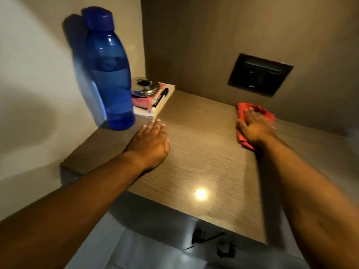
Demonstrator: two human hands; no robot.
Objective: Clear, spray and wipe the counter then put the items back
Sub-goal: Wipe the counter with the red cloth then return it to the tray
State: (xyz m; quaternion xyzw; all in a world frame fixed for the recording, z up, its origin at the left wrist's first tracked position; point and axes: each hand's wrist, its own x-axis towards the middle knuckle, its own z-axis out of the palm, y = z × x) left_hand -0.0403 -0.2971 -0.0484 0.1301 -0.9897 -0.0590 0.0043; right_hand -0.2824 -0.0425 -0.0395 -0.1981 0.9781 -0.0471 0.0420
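A wooden counter (198,152) fills the middle of the head view. My right hand (254,127) lies flat with straight fingers on a red cloth (242,111) near the back right of the counter. My left hand (151,141) rests flat on the counter, fingers straight and together, just in front of a tall blue water bottle (110,74) that stands upright at the back left corner. Behind the bottle lies a stack of books (161,105) with a black pen (162,96) and a round steel lid or container (144,87) on top.
A black switch plate (259,74) is set in the wooden back wall. A pale wall (29,74) borders the counter on the left. Below the counter's front edge is a grey floor with dark cables (209,241).
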